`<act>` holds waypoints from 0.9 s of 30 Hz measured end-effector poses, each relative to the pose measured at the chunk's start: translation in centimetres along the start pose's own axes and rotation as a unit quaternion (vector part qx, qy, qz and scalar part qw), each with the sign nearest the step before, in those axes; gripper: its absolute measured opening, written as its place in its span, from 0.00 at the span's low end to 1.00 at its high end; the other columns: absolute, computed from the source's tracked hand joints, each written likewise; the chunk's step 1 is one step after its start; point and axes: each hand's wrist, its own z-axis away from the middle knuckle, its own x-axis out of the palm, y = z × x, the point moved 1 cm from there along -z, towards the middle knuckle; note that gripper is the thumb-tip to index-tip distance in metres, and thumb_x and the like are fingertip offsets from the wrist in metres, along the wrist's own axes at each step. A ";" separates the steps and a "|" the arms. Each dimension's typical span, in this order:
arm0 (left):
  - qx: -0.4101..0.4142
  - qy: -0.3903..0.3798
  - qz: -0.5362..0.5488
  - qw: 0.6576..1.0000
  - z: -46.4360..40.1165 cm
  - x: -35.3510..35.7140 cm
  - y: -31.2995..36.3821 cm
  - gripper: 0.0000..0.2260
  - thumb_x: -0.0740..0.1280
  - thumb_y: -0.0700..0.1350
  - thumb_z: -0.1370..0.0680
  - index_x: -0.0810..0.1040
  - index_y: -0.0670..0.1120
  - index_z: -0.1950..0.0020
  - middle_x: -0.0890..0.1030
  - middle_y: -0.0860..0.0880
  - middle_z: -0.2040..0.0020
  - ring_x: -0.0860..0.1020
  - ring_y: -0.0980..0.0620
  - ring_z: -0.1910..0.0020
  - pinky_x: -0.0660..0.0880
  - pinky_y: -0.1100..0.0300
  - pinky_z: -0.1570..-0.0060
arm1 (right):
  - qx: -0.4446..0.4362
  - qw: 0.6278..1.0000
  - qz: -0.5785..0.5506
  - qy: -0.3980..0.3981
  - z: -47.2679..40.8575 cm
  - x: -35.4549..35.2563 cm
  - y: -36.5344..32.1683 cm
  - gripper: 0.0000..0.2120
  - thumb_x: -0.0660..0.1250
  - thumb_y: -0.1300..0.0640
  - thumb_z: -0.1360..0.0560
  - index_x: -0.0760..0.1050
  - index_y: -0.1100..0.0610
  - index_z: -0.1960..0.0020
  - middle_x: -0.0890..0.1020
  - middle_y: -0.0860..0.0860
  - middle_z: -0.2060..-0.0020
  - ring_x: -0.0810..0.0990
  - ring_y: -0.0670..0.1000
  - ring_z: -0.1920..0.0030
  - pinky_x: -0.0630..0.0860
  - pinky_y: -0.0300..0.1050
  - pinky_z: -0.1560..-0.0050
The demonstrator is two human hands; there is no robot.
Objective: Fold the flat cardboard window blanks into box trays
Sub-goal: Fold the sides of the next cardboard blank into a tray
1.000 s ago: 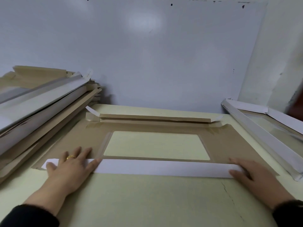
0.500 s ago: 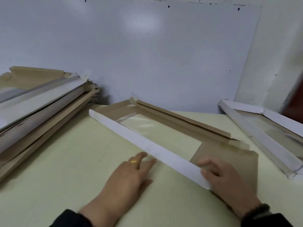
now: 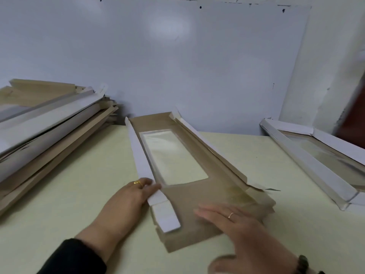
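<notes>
Centrally, on the pale-green table (image 3: 79, 186) before a white wall (image 3: 177, 66), my left hand (image 3: 126, 202) presses flat-fingered against the window blank's (image 3: 217, 198) white flap (image 3: 141, 161); my right hand (image 3: 237, 224) hovers open, blurred.

packing workshop | stacked cardboard blanks (image 3: 45, 123) | bare table (image 3: 79, 184) | plain wall (image 3: 177, 56)

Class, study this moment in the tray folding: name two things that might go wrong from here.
1. The left hand touches only the near end of the folded white side flap, so its far end may spring open.
2. The right hand lies flat on the brown cardboard window blank; pressing might crease it.
</notes>
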 end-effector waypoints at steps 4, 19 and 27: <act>-0.038 -0.081 0.040 0.995 0.4 0.7 -2.6 0.22 0.57 0.38 0.20 0.65 0.57 0.29 0.63 0.55 0.29 0.67 0.57 0.32 0.55 0.75 0.42 | -0.012 0.999 0.002 0.030 0.4 -0.1 1.4 0.14 0.66 0.63 0.36 0.84 0.51 0.55 0.84 0.44 0.55 0.83 0.43 0.55 0.79 0.38 0.57; 0.096 -0.094 -0.046 0.990 3.7 -1.4 5.6 0.14 0.62 0.54 0.29 0.83 0.55 0.50 0.83 0.58 0.53 0.81 0.62 0.58 0.74 0.72 0.65 | 0.031 0.987 0.148 0.048 -1.2 4.8 -3.4 0.23 0.50 0.66 0.28 0.84 0.57 0.66 0.85 0.48 0.66 0.84 0.43 0.63 0.76 0.33 0.71; 0.071 -0.012 -0.046 0.996 5.2 -1.6 1.4 0.31 0.41 0.56 0.19 0.85 0.56 0.55 0.83 0.56 0.57 0.68 0.60 0.59 0.72 0.68 0.67 | -0.015 1.000 -0.002 0.002 0.4 1.9 -0.4 0.17 0.80 0.46 0.42 0.84 0.50 0.55 0.84 0.41 0.54 0.81 0.38 0.54 0.76 0.31 0.54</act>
